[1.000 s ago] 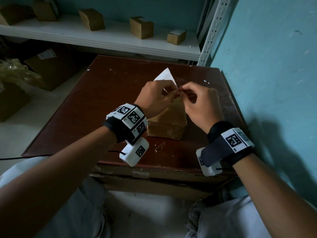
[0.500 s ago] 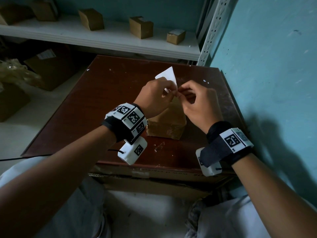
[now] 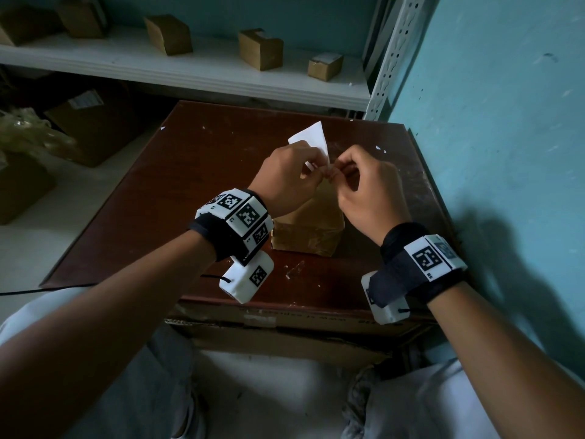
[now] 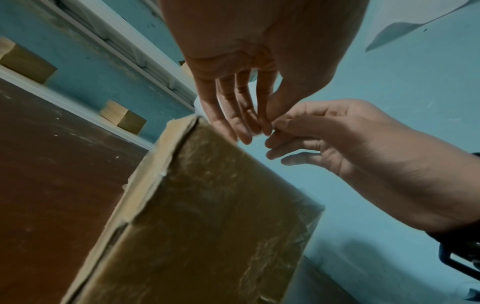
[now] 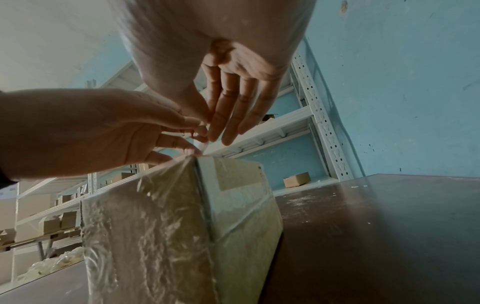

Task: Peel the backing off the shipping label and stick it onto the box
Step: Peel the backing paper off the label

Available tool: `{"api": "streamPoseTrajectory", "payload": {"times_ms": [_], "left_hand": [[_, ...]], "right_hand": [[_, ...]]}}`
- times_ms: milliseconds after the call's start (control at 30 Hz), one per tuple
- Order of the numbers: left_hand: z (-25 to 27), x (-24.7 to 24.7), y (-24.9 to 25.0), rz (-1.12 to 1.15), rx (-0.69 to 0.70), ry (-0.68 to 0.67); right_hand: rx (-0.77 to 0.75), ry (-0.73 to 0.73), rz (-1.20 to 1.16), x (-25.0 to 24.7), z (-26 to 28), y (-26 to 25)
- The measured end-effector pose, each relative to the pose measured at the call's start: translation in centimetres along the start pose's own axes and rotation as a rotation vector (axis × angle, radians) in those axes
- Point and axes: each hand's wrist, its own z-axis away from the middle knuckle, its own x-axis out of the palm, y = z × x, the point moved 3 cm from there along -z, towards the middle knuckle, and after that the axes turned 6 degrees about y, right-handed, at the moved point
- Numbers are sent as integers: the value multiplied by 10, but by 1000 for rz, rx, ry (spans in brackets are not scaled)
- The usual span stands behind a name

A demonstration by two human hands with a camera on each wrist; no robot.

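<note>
A white shipping label stands up above a small brown cardboard box on the dark wooden table. My left hand pinches the label's lower part, and most of the sheet sticks out beyond its fingers. My right hand pinches the label's near corner between thumb and forefinger, right against the left fingertips. In the right wrist view, the right hand and left hand meet on a white label edge just above the box. The box is wrapped in shiny clear tape.
A blue wall runs close along the table's right side. Behind the table is a white shelf carrying several small cardboard boxes. Larger cartons sit on the floor to the left. Small paper scraps lie on the tabletop.
Both hands stay together over the box, working at the label's corner. The label's free end has swung a little, showing more of its face.
</note>
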Motion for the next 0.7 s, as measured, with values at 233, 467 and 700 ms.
{"api": "streamPoseTrajectory", "payload": {"times_ms": [233, 467, 700], "left_hand": [[0, -2, 2, 0, -9, -3], [0, -2, 0, 5, -28, -9], [-1, -2, -1, 60, -106, -2]], "right_hand": [[14, 12, -3, 0, -1, 1], [39, 12, -17, -1, 0, 1], [207, -19, -207, 6, -1, 4]]}}
